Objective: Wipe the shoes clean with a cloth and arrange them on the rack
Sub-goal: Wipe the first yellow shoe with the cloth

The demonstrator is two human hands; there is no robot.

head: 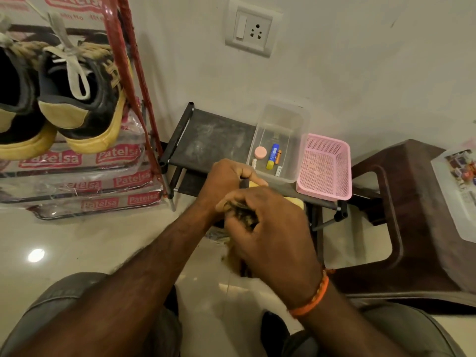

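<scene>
- Far left: a pair of shoes [64, 99], black with yellow soles and pale laces, sits on a red-framed rack [134, 81] lined with printed plastic wrap, heels toward the camera.
- Centre: a low black shelf [213, 137] stands against the wall, well to the right of the shoe pair.
- Left hand [224, 184]: the fingers are curled around a shoe [296, 202] that is mostly hidden; only a yellow edge and a dark strip show between the fingers and beyond the knuckles.
- Right hand [268, 233]: nearer than the left hand and touching it, the fingers are bunched around a dark, blurred cloth [240, 211], which is pressed against the held shoe at the shelf's near edge. An orange band circles the wrist.
- Right of the hands: a clear tub [296, 130] on the shelf holds small items, including a blue-and-yellow stick and a pink disc.
- Just beside the tub: a pink basket [329, 194], touching it.
- Far right: a brown plastic stool [412, 202].
</scene>
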